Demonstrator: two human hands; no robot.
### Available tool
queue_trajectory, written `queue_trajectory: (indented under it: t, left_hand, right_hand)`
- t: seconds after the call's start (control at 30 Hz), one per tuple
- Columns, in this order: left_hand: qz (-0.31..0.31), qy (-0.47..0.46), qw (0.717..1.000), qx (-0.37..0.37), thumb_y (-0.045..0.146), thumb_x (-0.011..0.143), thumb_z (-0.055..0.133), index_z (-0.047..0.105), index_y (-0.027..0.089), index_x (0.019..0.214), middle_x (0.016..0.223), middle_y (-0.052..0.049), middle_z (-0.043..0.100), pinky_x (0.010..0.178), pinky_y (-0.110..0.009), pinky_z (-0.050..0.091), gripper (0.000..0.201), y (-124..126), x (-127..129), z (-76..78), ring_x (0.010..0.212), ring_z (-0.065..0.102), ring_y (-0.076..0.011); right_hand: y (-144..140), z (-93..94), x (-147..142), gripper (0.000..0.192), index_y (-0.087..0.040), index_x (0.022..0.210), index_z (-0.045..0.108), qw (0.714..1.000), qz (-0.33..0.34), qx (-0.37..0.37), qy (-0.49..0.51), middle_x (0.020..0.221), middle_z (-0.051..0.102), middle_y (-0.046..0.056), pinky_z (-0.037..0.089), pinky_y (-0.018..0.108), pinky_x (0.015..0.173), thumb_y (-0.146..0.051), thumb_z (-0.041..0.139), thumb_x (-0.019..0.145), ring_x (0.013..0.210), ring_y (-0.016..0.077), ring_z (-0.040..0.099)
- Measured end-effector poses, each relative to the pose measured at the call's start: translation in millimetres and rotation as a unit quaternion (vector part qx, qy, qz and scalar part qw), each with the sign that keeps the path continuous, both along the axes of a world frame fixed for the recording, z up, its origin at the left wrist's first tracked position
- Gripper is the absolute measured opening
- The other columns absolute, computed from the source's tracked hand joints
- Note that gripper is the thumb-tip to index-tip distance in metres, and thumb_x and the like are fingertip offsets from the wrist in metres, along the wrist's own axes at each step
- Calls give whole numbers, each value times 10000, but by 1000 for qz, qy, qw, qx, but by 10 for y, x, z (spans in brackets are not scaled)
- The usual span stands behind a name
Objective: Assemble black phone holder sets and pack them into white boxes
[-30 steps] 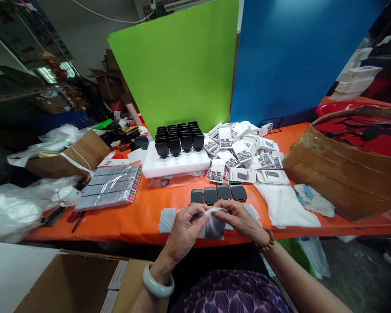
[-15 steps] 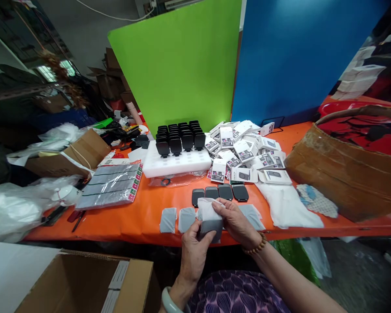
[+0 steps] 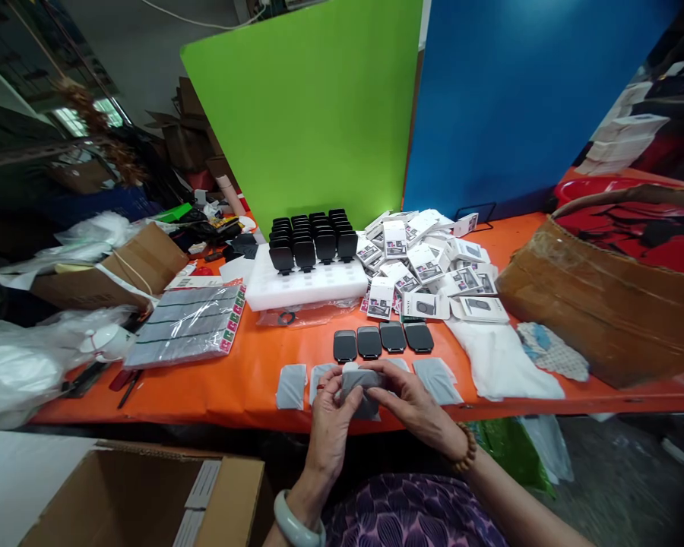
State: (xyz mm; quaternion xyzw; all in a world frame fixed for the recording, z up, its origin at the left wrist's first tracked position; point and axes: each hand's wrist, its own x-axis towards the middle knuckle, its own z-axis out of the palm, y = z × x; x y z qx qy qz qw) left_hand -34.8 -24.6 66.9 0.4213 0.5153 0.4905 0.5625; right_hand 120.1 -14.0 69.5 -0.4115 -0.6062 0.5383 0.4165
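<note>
while both hands meet at the table's near edge:
pouch: grey pouch [image 3: 362,387], soft, matte, long axis across, between the hands
left hand [image 3: 329,425]: fingers pinching its left end
right hand [image 3: 416,406]: thumb and fingers pressed on its right end
beyond: four glossy black devices [image 3: 383,339] in a row on the orange table [image 3: 245,372]

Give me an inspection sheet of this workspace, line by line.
Surface: orange table, crowded.
Job's things: grey pouch held in both hands; four black pads in a row; flat grey pouches at the near edge.
Clutter: pile of small white boxes, white foam tray of black parts, plastic bags, cardboard box.
Grippers: left hand and right hand pinch the pouch.
Cables: white cable overhead.
Surroundings: green board, blue board.
</note>
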Motion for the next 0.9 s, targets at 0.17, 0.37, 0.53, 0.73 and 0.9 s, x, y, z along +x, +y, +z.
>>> queue_trajectory:
  t: [0.17,0.37,0.53,0.73,0.9]
  left_hand:
    - [12,-72,997,-33,419,763,691,575,166,990,942,-45,660,790,-287,511,359,56,61,-26,862,632,-165]
    - [42,-71,996,-40,352,692,754,541,161,1036,847,-25,686,661,-249,509,448,196,4,-42,700,638,-132]
    - [34,-51,995,-81,417,549,800,589,128,990,821,-70,707,653,-291,526,568,471,-124,-115,693,659,-180]
    - [126,136,980,-77,339,619,698,572,146,975,766,-20,653,655,-293,530,423,1117,-551,-236,645,634,-156]
    - [179,333,920,-101,246,699,626,542,151,1091,893,-74,636,815,-425,508,412,1467,-877,-408,905,644,-276]
  right_hand:
    - [94,-168,-114,358,-235,1099,499,986,-58,-90,128,804,592,-20,447,243,590,-397,644,814,675,126,550]
    - [221,-277,-221,363,-228,1038,451,978,-51,-114,168,746,580,-35,420,233,546,-397,656,790,602,109,514]
    - [239,-316,-150,377,-229,1135,475,992,-79,-66,72,890,612,10,460,268,616,-370,614,814,685,134,562]
    - [260,-275,715,188,-202,885,612,959,-252,56,-120,881,658,46,468,307,722,-368,525,871,799,189,599]
    - [293,-457,1813,225,-186,778,610,816,-398,131,-398,814,655,74,446,347,755,-331,466,874,785,217,588]
